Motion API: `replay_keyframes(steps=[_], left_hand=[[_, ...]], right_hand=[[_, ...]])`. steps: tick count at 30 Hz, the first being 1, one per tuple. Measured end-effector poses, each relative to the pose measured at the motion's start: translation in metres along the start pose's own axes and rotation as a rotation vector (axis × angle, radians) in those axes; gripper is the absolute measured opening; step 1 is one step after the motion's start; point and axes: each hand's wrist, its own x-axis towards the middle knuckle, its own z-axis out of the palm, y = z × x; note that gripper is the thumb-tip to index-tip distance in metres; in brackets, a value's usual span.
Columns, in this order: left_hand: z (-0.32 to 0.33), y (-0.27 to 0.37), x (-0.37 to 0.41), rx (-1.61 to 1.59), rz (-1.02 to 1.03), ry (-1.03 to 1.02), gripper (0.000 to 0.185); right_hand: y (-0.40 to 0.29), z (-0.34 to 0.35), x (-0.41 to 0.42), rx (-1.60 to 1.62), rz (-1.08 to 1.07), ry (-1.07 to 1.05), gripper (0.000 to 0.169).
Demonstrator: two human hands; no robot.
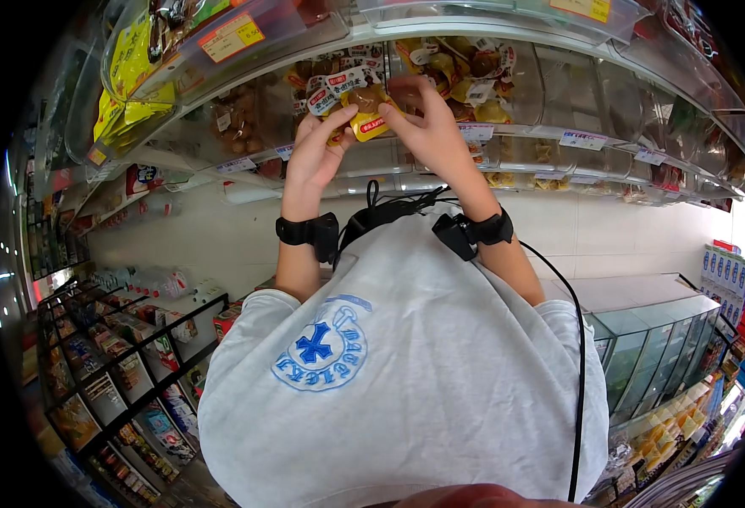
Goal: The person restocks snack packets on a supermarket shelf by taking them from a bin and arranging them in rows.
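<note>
In front of my chest I hold two small sealed packets of brown braised eggs over a shelf of clear plastic bins. The front packet (pixel 364 109), yellow and white with a brown egg showing, overlaps the back packet (pixel 323 95). My left hand (pixel 315 149) grips both from the left and below, its thumb on the lower left of the front one. My right hand (pixel 428 130) pinches the front packet's right edge, thumb in front. Similar packets (pixel 477 73) fill the bin just beyond my right hand.
A bin of packed brown food (pixel 237 124) lies left of my hands. A clear upper bin (pixel 302 25) overhangs the shelf. Price tags (pixel 583 140) line the shelf edge. Behind me are a black wire rack (pixel 137 359) and a glass case (pixel 658 336). A black cable (pixel 579 355) runs down my right side.
</note>
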Motion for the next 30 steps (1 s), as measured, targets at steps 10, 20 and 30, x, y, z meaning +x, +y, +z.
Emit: replay_keyframes(steps=[10, 20, 30], left_hand=[[-0.022, 0.006, 0.127, -0.083, -0.057, -0.095, 0.023], [-0.072, 0.021, 0.178, 0.844, 0.291, -0.086, 0.034], [-0.054, 0.026, 0.199, 0.787, 0.334, 0.167, 0.049]], right_hand=[[0.021, -0.015, 0.019, -0.153, 0.062, -0.086, 0.039], [0.018, -0.065, 0.0, -0.062, 0.057, 0.137, 0.032], [0.018, -0.075, -0.004, -0.065, 0.108, 0.062, 0.031]])
